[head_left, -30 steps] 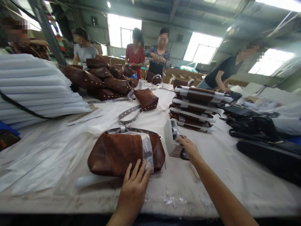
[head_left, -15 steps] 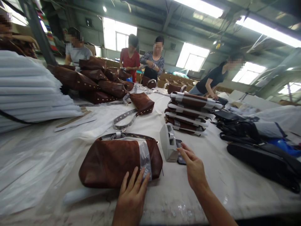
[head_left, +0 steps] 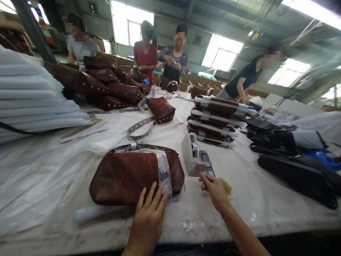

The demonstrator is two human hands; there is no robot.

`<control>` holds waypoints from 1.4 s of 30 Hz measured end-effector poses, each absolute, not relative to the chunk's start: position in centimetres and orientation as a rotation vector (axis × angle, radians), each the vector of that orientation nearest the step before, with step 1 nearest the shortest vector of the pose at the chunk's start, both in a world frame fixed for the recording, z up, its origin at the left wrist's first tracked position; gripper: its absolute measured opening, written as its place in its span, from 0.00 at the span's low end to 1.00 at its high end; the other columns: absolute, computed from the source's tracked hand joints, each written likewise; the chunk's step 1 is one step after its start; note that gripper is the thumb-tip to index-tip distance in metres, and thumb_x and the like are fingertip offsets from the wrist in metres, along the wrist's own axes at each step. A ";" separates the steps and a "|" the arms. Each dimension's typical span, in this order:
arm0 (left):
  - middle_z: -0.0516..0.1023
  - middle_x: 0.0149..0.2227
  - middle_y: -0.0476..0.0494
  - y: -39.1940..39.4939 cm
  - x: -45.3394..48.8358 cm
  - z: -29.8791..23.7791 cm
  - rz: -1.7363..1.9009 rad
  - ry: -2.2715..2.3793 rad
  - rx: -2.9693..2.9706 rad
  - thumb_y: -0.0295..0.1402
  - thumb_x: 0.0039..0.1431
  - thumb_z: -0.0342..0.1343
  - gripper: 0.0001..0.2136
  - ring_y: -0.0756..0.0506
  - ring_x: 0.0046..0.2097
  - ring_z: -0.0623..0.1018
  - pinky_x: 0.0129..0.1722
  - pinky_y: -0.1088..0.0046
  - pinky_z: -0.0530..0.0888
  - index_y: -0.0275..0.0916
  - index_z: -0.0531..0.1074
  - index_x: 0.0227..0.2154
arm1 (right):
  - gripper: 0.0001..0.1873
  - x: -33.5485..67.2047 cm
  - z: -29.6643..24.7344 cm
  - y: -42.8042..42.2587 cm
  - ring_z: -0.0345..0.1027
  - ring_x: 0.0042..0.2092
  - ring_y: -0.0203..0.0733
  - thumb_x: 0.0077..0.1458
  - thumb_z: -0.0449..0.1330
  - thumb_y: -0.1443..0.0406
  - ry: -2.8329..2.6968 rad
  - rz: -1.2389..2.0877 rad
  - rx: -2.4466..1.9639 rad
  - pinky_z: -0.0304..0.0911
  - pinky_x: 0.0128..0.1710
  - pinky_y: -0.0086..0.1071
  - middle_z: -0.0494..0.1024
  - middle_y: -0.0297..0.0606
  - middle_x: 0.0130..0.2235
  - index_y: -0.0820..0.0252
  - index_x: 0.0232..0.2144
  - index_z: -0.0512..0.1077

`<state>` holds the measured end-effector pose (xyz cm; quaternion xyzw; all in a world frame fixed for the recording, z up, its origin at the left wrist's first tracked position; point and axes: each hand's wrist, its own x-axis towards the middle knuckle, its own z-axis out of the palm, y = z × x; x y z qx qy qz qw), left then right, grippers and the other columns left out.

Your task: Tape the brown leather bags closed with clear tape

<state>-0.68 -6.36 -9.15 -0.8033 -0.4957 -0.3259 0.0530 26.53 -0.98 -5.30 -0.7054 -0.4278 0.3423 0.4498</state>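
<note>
A brown leather handbag (head_left: 130,177) lies on the white-covered table in front of me. A band of clear plastic wrap (head_left: 164,170) crosses its right part, and its studded strap runs along the top. My left hand (head_left: 149,213) rests flat on the bag's lower front, fingers spread, fingertips touching the wrap. My right hand (head_left: 217,192) is closed in a pinch just in front of the grey tape dispenser (head_left: 189,156), on what looks like the end of clear tape. Beside it are a flat dark rectangle with a picture (head_left: 208,171) and a yellow piece (head_left: 226,186) in a shallow tray.
Wrapped brown bags (head_left: 213,121) are stacked beyond the dispenser. Black bags (head_left: 295,174) lie at right. White foam sheets (head_left: 34,99) and a heap of brown bags (head_left: 106,85) stand at left. A small brown bag (head_left: 161,108) lies mid-table. Several people work behind.
My right hand has drawn back from the dispenser toward me, uncovering more of the flat rectangle and the yellow piece. My left hand stays on the handbag. The camera view has tilted down slightly.
</note>
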 end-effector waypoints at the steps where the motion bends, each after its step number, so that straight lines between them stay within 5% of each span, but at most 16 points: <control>1: 0.64 0.65 0.52 -6.4 -0.7 -9.1 -0.990 -1.506 -2.445 0.34 0.67 0.48 0.21 0.40 0.66 0.63 0.69 0.56 0.47 0.48 0.65 0.62 | 0.23 27.2 -5.2 -1.0 0.64 0.21 0.36 0.50 0.63 0.46 -1.200 0.740 -1.831 0.61 0.24 0.31 0.73 0.34 0.20 0.61 0.28 0.80; 3: 0.64 0.65 0.52 -6.4 -0.7 -9.0 -0.990 -1.506 -2.452 0.33 0.67 0.48 0.21 0.40 0.66 0.64 0.69 0.56 0.47 0.48 0.65 0.62 | 0.20 28.3 -4.6 -1.4 0.67 0.24 0.39 0.56 0.59 0.51 -1.518 0.483 -1.916 0.62 0.28 0.32 0.74 0.35 0.19 0.58 0.28 0.80; 6: 0.65 0.65 0.52 -6.5 -0.7 -8.6 -0.992 -1.516 -2.467 0.33 0.68 0.48 0.20 0.40 0.66 0.64 0.69 0.56 0.48 0.47 0.67 0.61 | 0.16 29.9 -2.6 -2.3 0.72 0.31 0.41 0.62 0.53 0.60 -1.990 0.102 -1.799 0.65 0.34 0.32 0.80 0.39 0.31 0.54 0.37 0.80; 11: 0.63 0.66 0.50 -6.5 -0.8 -8.2 -0.925 -1.541 -2.520 0.33 0.67 0.50 0.21 0.39 0.67 0.63 0.68 0.53 0.50 0.47 0.65 0.62 | 0.19 31.5 1.8 -2.4 0.73 0.37 0.41 0.64 0.48 0.69 -2.662 -0.273 -1.415 0.66 0.36 0.31 0.82 0.41 0.41 0.55 0.48 0.77; 23: 0.62 0.67 0.49 -6.7 -1.0 -7.9 -0.808 -1.563 -2.549 0.32 0.66 0.50 0.22 0.40 0.68 0.60 0.67 0.52 0.54 0.47 0.63 0.63 | 0.11 21.8 6.9 -1.5 0.67 0.29 0.36 0.65 0.55 0.68 -2.982 -0.064 -0.473 0.59 0.30 0.31 0.79 0.36 0.31 0.57 0.45 0.77; 28: 0.61 0.67 0.48 -6.7 -1.1 -8.1 -0.785 -1.565 -2.576 0.32 0.68 0.48 0.22 0.39 0.68 0.59 0.67 0.52 0.54 0.47 0.61 0.63 | 0.13 19.9 6.1 -0.9 0.70 0.34 0.38 0.63 0.57 0.67 -2.953 0.438 -0.507 0.61 0.33 0.31 0.80 0.40 0.36 0.58 0.48 0.76; 35: 0.62 0.67 0.48 -6.7 -1.1 -8.1 -0.788 -1.573 -2.565 0.31 0.67 0.49 0.22 0.40 0.68 0.59 0.67 0.53 0.54 0.47 0.63 0.63 | 0.12 19.2 5.5 0.9 0.69 0.29 0.38 0.61 0.60 0.58 -2.410 1.530 -0.767 0.63 0.31 0.32 0.77 0.37 0.28 0.57 0.32 0.80; 42: 0.62 0.67 0.49 -6.7 -0.8 -8.5 -0.843 -1.584 -2.531 0.32 0.66 0.50 0.22 0.41 0.68 0.59 0.67 0.54 0.53 0.48 0.63 0.63 | 0.23 15.3 6.6 -2.1 0.47 0.14 0.31 0.51 0.62 0.49 -1.439 1.878 -0.508 0.51 0.12 0.25 0.54 0.27 0.14 0.54 0.14 0.64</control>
